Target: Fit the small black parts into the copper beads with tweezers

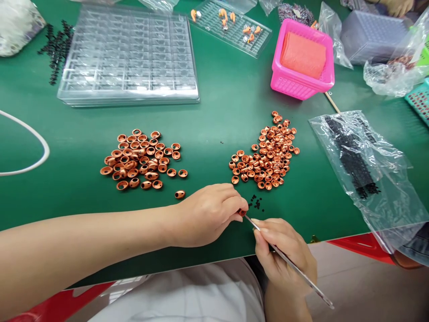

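Note:
Between the fingertips of my left hand [211, 213] is a small copper-coloured shell [241, 213] with a dark opening. My right hand [287, 255] is closed round a thin metal tool [295, 267], like tweezers or a pick. Its tip meets the shell, and whether it grips anything there is hidden. Just beyond my fingers lie several tiny black pieces [257, 204]. A pile of copper shells [268, 156] sits ahead on the right, a second pile of shells [140, 156] on the left. One loose shell [180, 194] rests near my left wrist.
Clear plastic trays [130, 58] are stacked at the back left, beside black strips [56, 49]. Another tray [231, 27] holds orange parts. A pink basket [301, 85] contains a reddish block. At right lies a plastic bag [358, 156] of black strips. A person's hand [397, 6] shows top right.

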The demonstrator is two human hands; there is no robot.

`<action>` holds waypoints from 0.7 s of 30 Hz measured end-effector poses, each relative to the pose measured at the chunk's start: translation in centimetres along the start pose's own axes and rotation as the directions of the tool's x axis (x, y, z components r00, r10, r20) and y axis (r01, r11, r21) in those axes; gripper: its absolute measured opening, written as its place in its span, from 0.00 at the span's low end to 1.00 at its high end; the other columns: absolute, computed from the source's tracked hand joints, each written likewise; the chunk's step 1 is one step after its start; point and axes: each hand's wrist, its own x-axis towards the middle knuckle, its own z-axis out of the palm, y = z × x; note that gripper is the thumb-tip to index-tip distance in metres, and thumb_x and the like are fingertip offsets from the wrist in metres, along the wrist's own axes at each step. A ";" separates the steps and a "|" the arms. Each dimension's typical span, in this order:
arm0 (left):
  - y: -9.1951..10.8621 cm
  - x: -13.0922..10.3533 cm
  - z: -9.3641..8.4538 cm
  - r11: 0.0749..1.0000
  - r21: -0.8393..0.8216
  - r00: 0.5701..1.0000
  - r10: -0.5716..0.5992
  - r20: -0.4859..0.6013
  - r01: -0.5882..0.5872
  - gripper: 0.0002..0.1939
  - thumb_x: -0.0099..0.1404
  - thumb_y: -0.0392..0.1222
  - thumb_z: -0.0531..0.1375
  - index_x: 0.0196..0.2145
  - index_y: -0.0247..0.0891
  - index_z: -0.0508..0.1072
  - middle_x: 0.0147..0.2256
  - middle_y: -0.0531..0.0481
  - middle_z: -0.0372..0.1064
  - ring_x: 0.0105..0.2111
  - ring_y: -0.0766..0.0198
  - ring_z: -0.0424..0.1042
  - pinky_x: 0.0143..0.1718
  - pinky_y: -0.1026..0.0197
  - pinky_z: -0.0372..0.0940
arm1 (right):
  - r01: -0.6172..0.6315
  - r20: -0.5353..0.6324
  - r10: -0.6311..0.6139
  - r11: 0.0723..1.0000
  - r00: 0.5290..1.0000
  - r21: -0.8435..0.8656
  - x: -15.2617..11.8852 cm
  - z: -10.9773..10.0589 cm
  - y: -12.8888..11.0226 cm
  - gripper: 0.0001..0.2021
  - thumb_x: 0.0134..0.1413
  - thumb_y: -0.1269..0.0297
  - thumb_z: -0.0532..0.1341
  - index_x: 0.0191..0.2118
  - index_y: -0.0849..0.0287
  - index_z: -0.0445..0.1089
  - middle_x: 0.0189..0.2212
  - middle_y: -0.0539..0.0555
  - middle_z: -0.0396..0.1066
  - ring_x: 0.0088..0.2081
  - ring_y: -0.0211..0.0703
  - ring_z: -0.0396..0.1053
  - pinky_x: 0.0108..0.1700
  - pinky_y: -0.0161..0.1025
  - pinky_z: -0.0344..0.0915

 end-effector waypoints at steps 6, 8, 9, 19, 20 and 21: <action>0.4 0.1 -0.3 1.000 0.025 1.000 0.011 0.012 -0.011 0.09 0.71 0.31 0.50 0.39 0.31 0.70 0.33 0.43 0.72 0.32 0.62 0.68 0.35 0.61 0.67 | 0.047 0.097 -0.046 0.999 0.994 -0.006 -0.2 -0.4 0.1 0.19 0.50 0.83 0.64 0.47 0.58 0.70 0.41 0.57 0.78 0.39 0.43 0.77 0.40 0.44 0.77; 0.3 0.0 -0.2 1.000 0.013 1.000 0.001 0.010 -0.001 0.09 0.71 0.31 0.51 0.39 0.31 0.70 0.33 0.43 0.72 0.32 0.62 0.68 0.35 0.61 0.67 | 0.058 0.104 -0.057 0.998 0.993 -0.002 -0.1 -0.5 0.1 0.19 0.50 0.84 0.64 0.47 0.59 0.70 0.42 0.57 0.77 0.40 0.43 0.77 0.41 0.43 0.77; 0.3 0.0 -0.2 1.000 0.003 1.000 -0.003 0.008 0.003 0.08 0.71 0.30 0.51 0.40 0.31 0.71 0.34 0.42 0.72 0.33 0.62 0.68 0.35 0.61 0.67 | 0.057 0.100 -0.057 0.998 0.993 0.000 0.0 -0.5 0.1 0.19 0.50 0.84 0.64 0.47 0.59 0.70 0.42 0.57 0.77 0.40 0.43 0.77 0.41 0.43 0.77; 0.2 0.3 -0.1 0.995 -0.090 0.999 -0.047 0.021 0.049 0.07 0.70 0.32 0.54 0.41 0.32 0.71 0.34 0.44 0.73 0.35 0.62 0.69 0.38 0.60 0.68 | 0.043 0.037 -0.044 0.999 0.998 0.017 0.3 -0.2 0.2 0.19 0.48 0.84 0.63 0.45 0.57 0.69 0.39 0.56 0.77 0.37 0.42 0.76 0.37 0.43 0.76; 0.2 0.3 -0.1 0.994 -0.096 0.999 -0.050 0.022 0.052 0.07 0.70 0.32 0.54 0.41 0.32 0.71 0.34 0.44 0.73 0.35 0.62 0.69 0.38 0.60 0.68 | 0.042 0.028 -0.042 0.999 0.999 0.020 0.3 -0.2 0.2 0.19 0.49 0.84 0.63 0.44 0.58 0.69 0.39 0.56 0.77 0.37 0.42 0.76 0.37 0.43 0.76; 0.2 0.3 -0.1 0.994 -0.099 0.998 -0.052 0.024 0.054 0.06 0.70 0.32 0.54 0.41 0.32 0.71 0.34 0.45 0.73 0.35 0.62 0.69 0.38 0.60 0.68 | 0.037 0.024 -0.037 0.999 0.999 0.020 0.3 -0.1 0.2 0.18 0.49 0.83 0.63 0.44 0.58 0.69 0.38 0.56 0.77 0.37 0.42 0.76 0.36 0.43 0.76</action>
